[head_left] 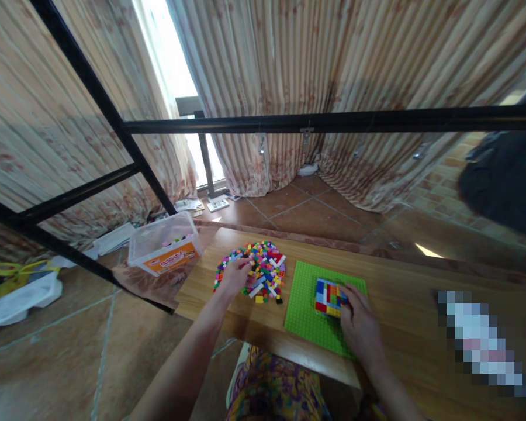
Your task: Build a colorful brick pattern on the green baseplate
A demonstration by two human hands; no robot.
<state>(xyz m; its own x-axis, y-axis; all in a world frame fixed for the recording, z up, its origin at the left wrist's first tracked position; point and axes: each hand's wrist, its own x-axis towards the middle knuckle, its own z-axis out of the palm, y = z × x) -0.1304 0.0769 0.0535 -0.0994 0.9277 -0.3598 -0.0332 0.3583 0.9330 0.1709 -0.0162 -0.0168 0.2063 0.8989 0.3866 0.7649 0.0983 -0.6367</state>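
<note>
A heap of small multicoloured toy bricks lies on the wooden table. Over its left part is my left hand, fingers bent and drawn together; whatever may be between the fingertips is too small to make out. To the right, a green studded baseplate rests flat on the table. On it sits a block built of red, blue, yellow, white and green bricks. My right hand grips this block at its right edge, its fingers covering that side.
Left of the table stands a clear plastic box with an orange label and a few bricks inside. Black metal bars cross behind the table, with curtains beyond. A blurred-out object lies on the table's right part.
</note>
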